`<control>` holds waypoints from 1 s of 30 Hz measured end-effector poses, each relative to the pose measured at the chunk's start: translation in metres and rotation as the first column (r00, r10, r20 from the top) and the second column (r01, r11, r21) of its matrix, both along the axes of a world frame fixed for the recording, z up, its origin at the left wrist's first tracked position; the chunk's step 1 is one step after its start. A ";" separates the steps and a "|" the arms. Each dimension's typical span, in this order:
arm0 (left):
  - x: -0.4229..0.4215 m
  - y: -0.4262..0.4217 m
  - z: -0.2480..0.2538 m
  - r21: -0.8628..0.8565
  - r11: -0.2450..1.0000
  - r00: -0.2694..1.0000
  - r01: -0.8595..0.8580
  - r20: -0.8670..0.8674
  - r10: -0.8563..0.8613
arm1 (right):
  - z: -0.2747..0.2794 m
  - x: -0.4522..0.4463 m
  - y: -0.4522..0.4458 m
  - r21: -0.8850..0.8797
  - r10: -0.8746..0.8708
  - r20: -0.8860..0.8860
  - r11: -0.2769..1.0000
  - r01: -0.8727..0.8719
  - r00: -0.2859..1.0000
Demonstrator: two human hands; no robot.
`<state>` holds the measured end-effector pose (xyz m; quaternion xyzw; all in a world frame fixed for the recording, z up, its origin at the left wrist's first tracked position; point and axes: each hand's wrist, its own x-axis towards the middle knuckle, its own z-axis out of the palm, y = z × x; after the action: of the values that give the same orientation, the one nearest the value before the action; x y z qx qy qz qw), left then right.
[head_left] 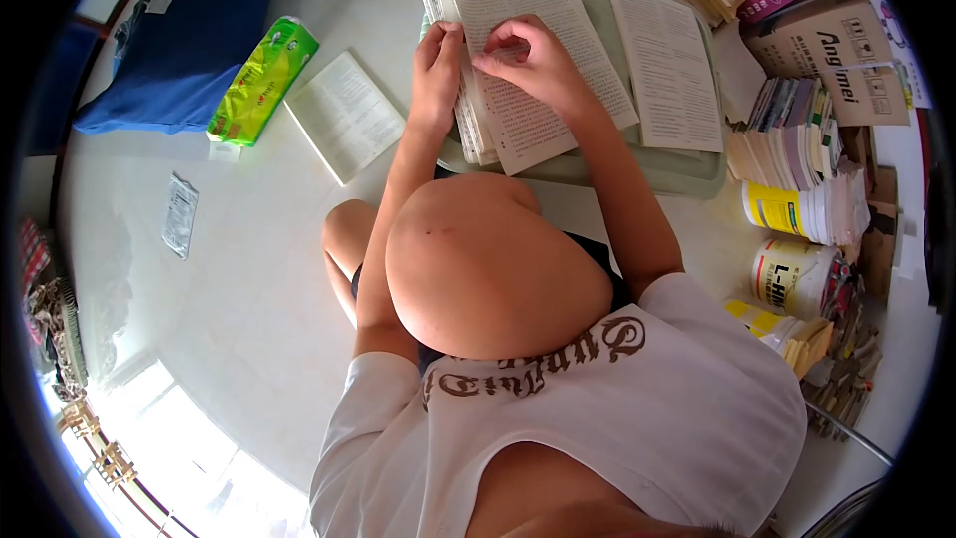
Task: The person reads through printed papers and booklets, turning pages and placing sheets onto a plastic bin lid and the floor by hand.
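Note:
A thick stack of printed pages [538,60] lies on a pale green lid or tray [697,174], its left edge fanned. At that left edge my left hand [438,65] is closed, thumb and fingers pinched at the pages' binding side; what exactly lies between them is too small to tell. Over the top page my right hand [528,58] is curled, thumb and index finger nearly meeting near the same edge. Whether it holds something thin cannot be made out. To the right, another printed sheet stack [665,70] rests on the green surface.
On the floor at left are an open booklet [345,118], a green tissue pack [263,82], a blue cloth bag [199,40] and a small packet [180,215]. Books [787,144], tubs [792,274] and a cardboard box [832,65] line the right. My raised knee is below the pages.

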<state>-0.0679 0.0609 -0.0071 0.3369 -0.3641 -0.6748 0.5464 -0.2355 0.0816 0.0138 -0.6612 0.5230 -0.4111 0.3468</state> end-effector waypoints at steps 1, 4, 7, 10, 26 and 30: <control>0.000 -0.001 -0.001 -0.001 1.000 1.000 0.000 0.002 0.000 | 0.000 0.001 0.000 -0.020 -0.020 -0.003 1.000 0.020 1.000; 0.001 -0.002 -0.006 -0.026 1.000 1.000 -0.003 0.004 0.003 | 0.003 0.005 0.002 -0.016 -0.048 0.009 0.999 0.049 0.999; 0.001 -0.003 -0.006 -0.049 0.999 1.000 0.019 0.009 -0.019 | 0.003 0.004 0.002 -0.032 -0.043 0.000 0.999 0.043 0.999; 0.000 -0.001 -0.003 -0.043 0.999 1.000 0.003 0.022 -0.002 | 0.001 0.003 0.001 -0.020 -0.043 -0.002 0.999 0.043 0.999; -0.005 0.002 0.004 -0.218 0.972 0.899 -0.085 0.404 0.169 | 0.045 -0.033 0.010 0.229 -0.207 0.503 0.968 0.102 0.839; -0.008 0.003 -0.003 -0.267 0.958 0.865 -0.110 0.450 0.224 | 0.080 -0.121 0.013 0.245 -0.300 0.669 0.953 0.179 0.680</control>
<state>-0.0755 0.0635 -0.0098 0.4562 -0.5324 -0.4741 0.5326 -0.3562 0.0949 0.0934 -0.3520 0.4662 -0.6287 0.5133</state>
